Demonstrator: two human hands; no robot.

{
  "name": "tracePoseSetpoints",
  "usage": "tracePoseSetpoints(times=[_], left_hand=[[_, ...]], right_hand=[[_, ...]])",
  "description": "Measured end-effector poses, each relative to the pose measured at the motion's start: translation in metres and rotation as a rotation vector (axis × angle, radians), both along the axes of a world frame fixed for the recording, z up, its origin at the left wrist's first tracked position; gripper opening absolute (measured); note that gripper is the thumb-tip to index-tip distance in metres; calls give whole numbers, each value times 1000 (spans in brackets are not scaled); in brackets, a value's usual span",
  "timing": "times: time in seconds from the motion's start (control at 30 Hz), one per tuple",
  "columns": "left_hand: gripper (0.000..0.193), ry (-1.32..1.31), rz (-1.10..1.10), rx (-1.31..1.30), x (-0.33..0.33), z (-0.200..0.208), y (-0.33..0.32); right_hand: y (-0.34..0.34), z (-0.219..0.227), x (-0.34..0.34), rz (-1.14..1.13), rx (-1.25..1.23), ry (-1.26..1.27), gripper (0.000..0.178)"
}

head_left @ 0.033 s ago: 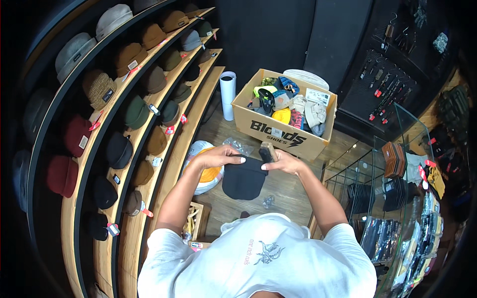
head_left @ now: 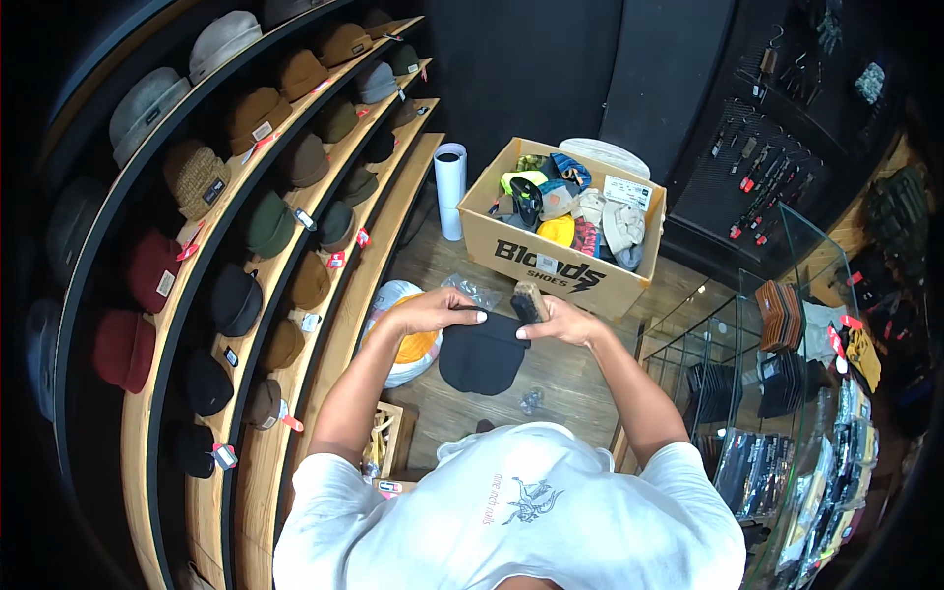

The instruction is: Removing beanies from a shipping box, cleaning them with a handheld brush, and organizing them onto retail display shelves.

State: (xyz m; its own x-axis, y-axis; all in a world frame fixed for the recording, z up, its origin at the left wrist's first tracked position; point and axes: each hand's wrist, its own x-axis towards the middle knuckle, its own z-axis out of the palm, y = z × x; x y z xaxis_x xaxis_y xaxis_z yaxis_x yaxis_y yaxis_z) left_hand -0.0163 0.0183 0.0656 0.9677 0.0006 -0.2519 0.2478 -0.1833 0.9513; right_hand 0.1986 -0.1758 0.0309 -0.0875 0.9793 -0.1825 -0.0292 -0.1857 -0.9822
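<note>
A plain black hat hangs in front of me between both hands; I cannot tell whether it is a knit beanie or a cap. My left hand pinches its upper left edge, thumb on top. With the thumb of my right hand I press the upper right edge. That same hand also holds a small block-shaped brush, dark with a worn tan top, standing up beside the hat. The fingers beneath the hat are hidden.
Curved wooden shelves with many beanies line the left. Ahead stand a cardboard box of colourful hats and a white roll. A white-and-yellow bundle and a wooden crate sit below left. A glass display case flanks my right.
</note>
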Motion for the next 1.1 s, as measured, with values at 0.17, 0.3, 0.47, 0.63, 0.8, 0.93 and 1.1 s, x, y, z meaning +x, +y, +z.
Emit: tracePoseSetpoints(times=[0.17, 0.3, 0.47, 0.63, 0.8, 0.93, 1.1], left_hand=[[23, -212, 189, -39, 0, 21, 1], [25, -189, 64, 188, 7, 38, -6], [46, -101, 53, 254, 10, 25, -4], [31, -228, -8, 99, 29, 28, -22], [27, -79, 4, 24, 21, 29, -3], [36, -115, -72, -131, 31, 24, -19], [32, -75, 3, -311, 46, 5, -24]], right_hand=[[-8, 41, 5, 122, -10, -290, 56], [-15, 45, 16, 45, 28, -360, 69], [-4, 72, 9, -9, 205, -392, 62], [4, 96, 3, 66, 142, -352, 60], [-5, 80, 27, -22, 172, -301, 68], [6, 77, 20, -14, 208, -256, 65], [11, 70, 23, -194, 236, -261, 56]])
